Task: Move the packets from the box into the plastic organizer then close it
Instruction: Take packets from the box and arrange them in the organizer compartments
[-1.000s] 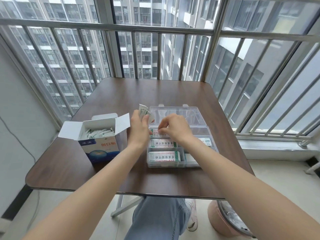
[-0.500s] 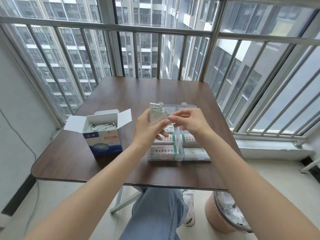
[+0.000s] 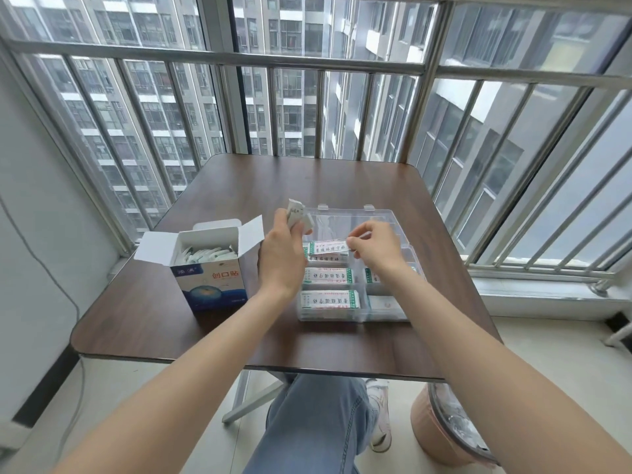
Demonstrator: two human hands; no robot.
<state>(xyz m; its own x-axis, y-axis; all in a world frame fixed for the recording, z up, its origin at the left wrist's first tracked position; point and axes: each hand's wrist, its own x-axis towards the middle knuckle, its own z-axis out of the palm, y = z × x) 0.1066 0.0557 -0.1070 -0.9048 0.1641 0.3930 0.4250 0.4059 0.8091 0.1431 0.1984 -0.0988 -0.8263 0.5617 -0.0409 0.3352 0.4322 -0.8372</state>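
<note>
While both bare forearms reach forward from the near edge, the left hand [image 3: 282, 258] curls its grip round a small bunch of white packets [image 3: 298, 215], raised above the organizer's left side. The right hand [image 3: 374, 246] pinches one end of a single flat packet [image 3: 329, 247], level over the far left compartment. The clear plastic organizer [image 3: 355, 316] lies open, its lid [image 3: 345, 217] flat behind; printed packets fill its near compartments. Left of it stands the open cardboard box [image 3: 213, 285], more packets inside. The dark wood-grain surface [image 3: 191, 330] has rounded corners. Beyond it, metal railing bars [image 3: 273, 63] front tall apartment blocks.
</note>
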